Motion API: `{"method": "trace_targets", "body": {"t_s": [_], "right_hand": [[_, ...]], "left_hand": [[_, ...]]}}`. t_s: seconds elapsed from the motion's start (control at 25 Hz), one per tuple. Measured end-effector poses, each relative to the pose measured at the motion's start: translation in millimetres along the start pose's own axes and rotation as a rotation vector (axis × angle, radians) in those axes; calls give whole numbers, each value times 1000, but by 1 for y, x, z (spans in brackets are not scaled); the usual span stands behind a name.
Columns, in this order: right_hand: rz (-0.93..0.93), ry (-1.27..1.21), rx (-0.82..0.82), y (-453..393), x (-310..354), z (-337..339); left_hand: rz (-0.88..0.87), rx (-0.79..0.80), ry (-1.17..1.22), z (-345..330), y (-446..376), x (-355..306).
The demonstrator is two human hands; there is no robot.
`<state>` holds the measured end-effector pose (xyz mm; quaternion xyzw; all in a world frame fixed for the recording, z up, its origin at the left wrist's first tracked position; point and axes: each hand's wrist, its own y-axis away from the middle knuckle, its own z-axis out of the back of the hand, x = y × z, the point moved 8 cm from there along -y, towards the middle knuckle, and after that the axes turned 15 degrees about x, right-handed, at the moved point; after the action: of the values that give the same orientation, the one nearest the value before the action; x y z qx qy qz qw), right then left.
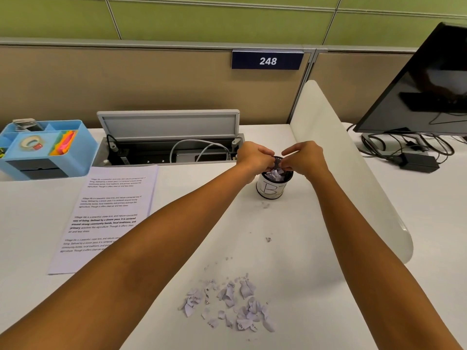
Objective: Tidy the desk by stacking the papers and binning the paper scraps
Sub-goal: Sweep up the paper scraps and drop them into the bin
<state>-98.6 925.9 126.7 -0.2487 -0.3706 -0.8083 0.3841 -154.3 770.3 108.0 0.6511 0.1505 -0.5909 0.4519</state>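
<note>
Scraps point(227, 303) lie in a loose heap near the body, well behind both hands; left hand point(255, 157) and right hand point(304, 156) hover over the bin point(273, 189), fingers curled (contents unclear). Papers point(111, 213) sit stacked left.

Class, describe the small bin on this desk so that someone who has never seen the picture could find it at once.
Start at the white curved divider on the right of the desk. Just left of it, under both hands, stands the small bin, a black mesh cup. It alone wears a white label with a handwritten B and holds paper scraps.
</note>
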Motion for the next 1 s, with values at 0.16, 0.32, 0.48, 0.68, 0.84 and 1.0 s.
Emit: {"method": "trace_targets", "body": {"t_s": [0.16, 0.32, 0.48, 0.68, 0.84, 1.0], "right_hand": [[21, -116, 66, 2, -1, -2], [53, -90, 60, 6, -2, -3], [163, 59, -30, 12, 7, -2], [316, 248, -111, 26, 16, -7], [545, 231, -90, 50, 11, -28], [700, -24, -271, 88, -39, -51]], "left_hand": [[-22, 1, 20, 2, 5, 2], [-71, -3, 45, 3, 12, 3], [-120, -12, 43, 3, 16, 2], [-178, -14, 55, 3, 21, 4], [-272, -56, 3, 6, 31, 9], [-382, -138, -123, 17, 49, 33]]}}
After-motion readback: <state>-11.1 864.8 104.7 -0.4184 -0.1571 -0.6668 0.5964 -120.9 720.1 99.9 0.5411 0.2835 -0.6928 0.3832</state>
